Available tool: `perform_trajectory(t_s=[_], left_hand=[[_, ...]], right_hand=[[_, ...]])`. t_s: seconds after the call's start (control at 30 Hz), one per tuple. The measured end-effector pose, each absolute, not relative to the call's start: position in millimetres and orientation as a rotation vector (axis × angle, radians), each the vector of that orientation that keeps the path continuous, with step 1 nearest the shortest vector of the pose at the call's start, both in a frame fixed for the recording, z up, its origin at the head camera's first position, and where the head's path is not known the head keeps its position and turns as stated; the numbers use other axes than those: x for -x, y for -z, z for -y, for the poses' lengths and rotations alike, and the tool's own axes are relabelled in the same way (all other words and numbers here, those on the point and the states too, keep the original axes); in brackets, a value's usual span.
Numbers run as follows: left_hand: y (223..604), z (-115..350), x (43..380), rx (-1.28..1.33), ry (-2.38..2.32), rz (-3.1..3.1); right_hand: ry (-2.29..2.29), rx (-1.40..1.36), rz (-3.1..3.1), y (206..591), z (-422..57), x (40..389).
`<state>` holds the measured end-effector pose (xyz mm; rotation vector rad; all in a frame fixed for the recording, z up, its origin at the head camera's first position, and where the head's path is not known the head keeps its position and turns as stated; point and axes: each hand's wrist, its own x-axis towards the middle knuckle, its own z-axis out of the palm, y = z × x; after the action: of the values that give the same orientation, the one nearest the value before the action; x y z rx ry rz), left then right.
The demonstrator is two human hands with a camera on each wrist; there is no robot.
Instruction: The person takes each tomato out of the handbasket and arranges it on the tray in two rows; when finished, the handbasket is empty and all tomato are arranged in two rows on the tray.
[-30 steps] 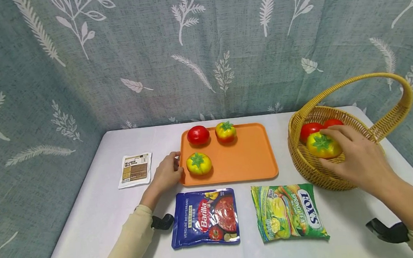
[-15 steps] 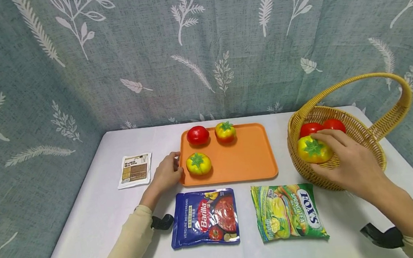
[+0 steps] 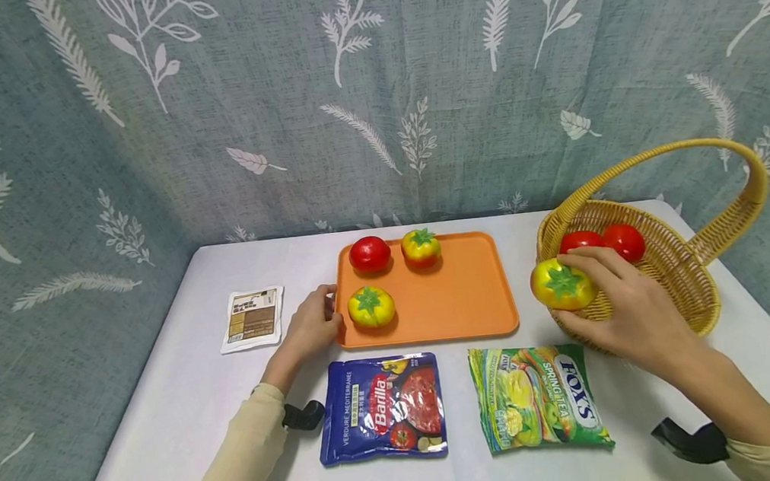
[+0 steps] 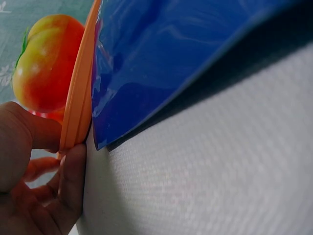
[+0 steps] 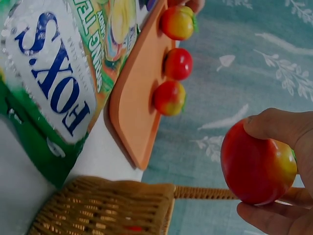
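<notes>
Yellow and red with a green star of leaves on top, one tomato is in the right hand, off to the right of the orange tray. The thumb and fingers of that hand curl round it and grip it. From the head it covers a bit of the near left rim of the woven basket, which stands to the right of the tray. Two more tomatoes, a red one and another red one, sit inside the basket, side by side.

At the tray's left edge, the left hand pinches the rim with its thumb and fingers. Three tomatoes rest on the tray: a shiny red one at the back left, a yellow-red one at the back near the middle, and a yellow one at the front left.

A blue Barilla bag lies just in front of the tray's left half. A green Fox's candy bag lies in front of the tray's right end. Left of the tray is a small white and brown packet. The tray sits on a white table, and behind it hangs a grey-green cloth with white leaves.
</notes>
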<state>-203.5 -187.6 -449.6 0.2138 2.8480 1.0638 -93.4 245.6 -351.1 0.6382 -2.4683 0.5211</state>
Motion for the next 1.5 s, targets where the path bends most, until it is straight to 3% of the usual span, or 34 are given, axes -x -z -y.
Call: perform_trajectory(t_s=[1.5], left_hand=[[447, 186, 200, -0.205, -1.06, -2.854]], right_hand=[[-0.684, -0.836, 2.506, 371, -195, 123]])
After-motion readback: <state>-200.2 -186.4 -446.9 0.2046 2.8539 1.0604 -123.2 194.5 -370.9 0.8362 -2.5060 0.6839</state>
